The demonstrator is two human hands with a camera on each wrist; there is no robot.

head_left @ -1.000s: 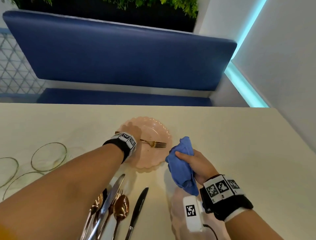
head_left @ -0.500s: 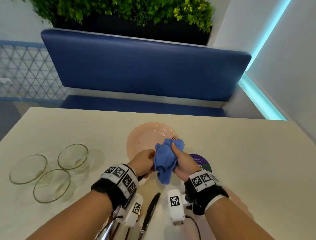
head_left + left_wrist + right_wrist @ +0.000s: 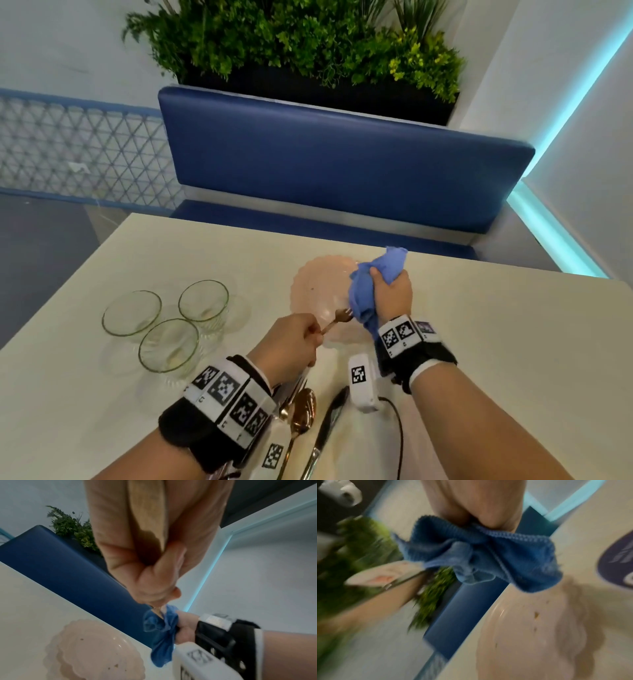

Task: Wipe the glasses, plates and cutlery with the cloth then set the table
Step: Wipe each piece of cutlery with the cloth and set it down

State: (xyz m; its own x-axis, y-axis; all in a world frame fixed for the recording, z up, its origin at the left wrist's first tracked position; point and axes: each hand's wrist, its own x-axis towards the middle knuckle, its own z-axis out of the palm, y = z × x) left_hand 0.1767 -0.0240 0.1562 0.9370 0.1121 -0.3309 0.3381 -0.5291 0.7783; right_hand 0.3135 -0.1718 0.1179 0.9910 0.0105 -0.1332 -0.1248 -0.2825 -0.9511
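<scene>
My left hand pinches the handle of a gold fork, its tines pointing right at the blue cloth. My right hand grips the bunched cloth just above a pink scalloped plate. In the left wrist view the fork's tip meets the cloth over the plate. The plate carries small brown specks. Three clear glass bowls stand at the left of the cream table.
A gold spoon, a dark-handled knife and more cutlery lie at the near edge between my forearms. A blue bench with a planter behind it runs along the table's far side. A dark round sticker is on the table.
The left hand lifted the fork off the plate and brought it to the cloth. The fork has since slid out leftward, the right hand with the cloth moving away over the plate.
</scene>
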